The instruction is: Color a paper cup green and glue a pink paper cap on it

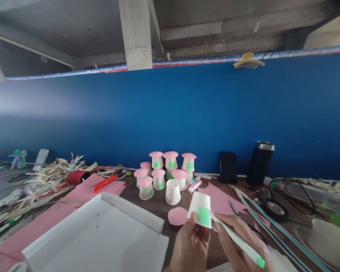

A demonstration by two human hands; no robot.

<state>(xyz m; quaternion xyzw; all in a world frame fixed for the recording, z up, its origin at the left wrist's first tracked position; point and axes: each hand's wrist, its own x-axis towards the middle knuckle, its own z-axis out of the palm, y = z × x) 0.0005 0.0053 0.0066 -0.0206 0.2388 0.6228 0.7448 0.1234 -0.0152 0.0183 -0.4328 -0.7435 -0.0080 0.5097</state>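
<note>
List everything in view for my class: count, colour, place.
Held paper cup: 1, white-green, front centre
Marker: 1, white-green, at cup
Pink-topped cups: at least 9, white, centre
Plain cup: 1, white, centre
Paper disc: 1, pink, centre
Paper sheets: several, pink, both sides
Shallow box: 1, white, front left
Strips: heap, beige, left
Phone: 1, black, right
Flask: 1, black, right
Tub: 1, white, right
Claw clip: 1, yellow, top right
Wall panel: 1, blue, behind
Smaller clutter: uncounted, mixed, both sides
Left hand: 1, bare, holding cup
Right hand: 1, bare, holding marker
</note>
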